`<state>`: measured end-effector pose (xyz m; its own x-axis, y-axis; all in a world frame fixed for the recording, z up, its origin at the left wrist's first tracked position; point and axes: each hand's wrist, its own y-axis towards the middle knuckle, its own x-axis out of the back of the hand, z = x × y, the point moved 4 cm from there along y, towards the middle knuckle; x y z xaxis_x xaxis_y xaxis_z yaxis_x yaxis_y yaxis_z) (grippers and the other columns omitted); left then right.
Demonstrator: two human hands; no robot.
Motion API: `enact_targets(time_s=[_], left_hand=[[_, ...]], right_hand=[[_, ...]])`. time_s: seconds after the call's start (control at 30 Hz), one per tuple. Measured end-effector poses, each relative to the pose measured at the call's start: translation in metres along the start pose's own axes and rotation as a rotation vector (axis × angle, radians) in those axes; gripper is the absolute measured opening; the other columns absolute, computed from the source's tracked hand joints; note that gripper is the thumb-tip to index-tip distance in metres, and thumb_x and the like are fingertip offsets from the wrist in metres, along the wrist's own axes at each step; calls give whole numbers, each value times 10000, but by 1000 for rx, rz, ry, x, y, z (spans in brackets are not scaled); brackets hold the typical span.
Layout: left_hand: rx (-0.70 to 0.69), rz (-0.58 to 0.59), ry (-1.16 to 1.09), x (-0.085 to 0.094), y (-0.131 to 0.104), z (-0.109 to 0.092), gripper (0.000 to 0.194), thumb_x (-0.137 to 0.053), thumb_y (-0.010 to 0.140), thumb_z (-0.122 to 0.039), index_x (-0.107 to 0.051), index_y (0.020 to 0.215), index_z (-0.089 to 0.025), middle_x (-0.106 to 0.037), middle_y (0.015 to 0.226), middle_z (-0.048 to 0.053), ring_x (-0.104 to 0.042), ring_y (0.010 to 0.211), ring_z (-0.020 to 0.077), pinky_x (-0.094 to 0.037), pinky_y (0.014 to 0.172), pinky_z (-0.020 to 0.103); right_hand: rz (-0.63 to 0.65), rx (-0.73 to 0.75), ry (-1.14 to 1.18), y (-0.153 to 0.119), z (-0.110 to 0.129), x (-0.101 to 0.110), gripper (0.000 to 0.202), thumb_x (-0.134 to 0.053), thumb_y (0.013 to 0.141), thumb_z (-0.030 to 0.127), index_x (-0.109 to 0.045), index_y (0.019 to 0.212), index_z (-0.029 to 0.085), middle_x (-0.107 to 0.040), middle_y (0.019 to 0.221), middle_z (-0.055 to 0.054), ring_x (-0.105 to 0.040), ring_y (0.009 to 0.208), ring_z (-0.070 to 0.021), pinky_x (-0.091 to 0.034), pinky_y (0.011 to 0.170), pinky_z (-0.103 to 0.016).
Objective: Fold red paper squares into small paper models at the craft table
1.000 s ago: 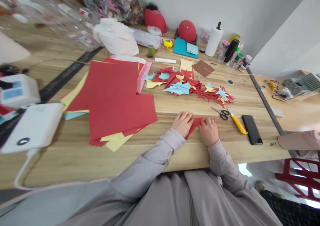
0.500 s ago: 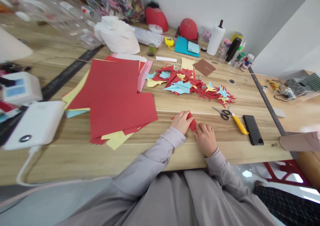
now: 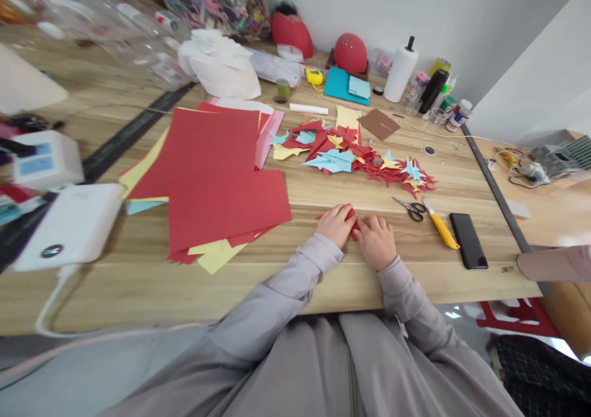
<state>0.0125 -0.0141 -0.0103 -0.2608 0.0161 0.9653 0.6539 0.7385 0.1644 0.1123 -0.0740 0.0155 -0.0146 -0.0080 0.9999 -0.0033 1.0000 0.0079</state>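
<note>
Both hands rest at the front middle of the wooden table on a small folded piece of red paper [image 3: 353, 231]. My left hand [image 3: 336, 225] presses it from the left with bent fingers, and a red tip pokes out at its left side. On the other side my right hand [image 3: 376, 241] has its thumb and fingers together at the paper's right edge. Large red sheets [image 3: 217, 183] lie stacked to the left over yellow and blue ones. Beyond the hands is a pile of red, yellow and blue folded paper pieces [image 3: 335, 160].
Right of my hands lie black scissors [image 3: 414, 210], a yellow-handled tool [image 3: 444, 231] and a black phone [image 3: 468, 241]. A white power bank [image 3: 69, 226] with a cable is at the left. Tissues [image 3: 221, 66] and bottles stand behind. A person's dark checked clothing shows at bottom right.
My right hand has moved slightly up and left over the red paper, covering more of it. My left hand stays in place. The person at bottom right has shifted.
</note>
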Motion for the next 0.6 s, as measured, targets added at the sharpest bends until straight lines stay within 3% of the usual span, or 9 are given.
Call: enact_targets(time_s=[0.37, 0.6], left_hand=[[113, 62, 117, -2, 1, -10, 439, -295, 912, -118, -527, 1279, -56, -481, 1384, 163, -454, 1231, 289, -421, 972, 424], [121, 12, 63, -4, -1, -2, 417, -374, 894, -147, -540, 1269, -72, -530, 1333, 175, -473, 1222, 271, -417, 993, 415]], right_hand=[[0, -22, -12, -6, 10, -6, 423, -449, 916, 364, -493, 1300, 193, -508, 1263, -126, -437, 1055, -262, -380, 813, -382], [0, -10, -14, -7, 8, -5, 415, -434, 923, 365, -492, 1298, 198, -502, 1248, -135, -432, 1036, -254, -378, 807, -370]])
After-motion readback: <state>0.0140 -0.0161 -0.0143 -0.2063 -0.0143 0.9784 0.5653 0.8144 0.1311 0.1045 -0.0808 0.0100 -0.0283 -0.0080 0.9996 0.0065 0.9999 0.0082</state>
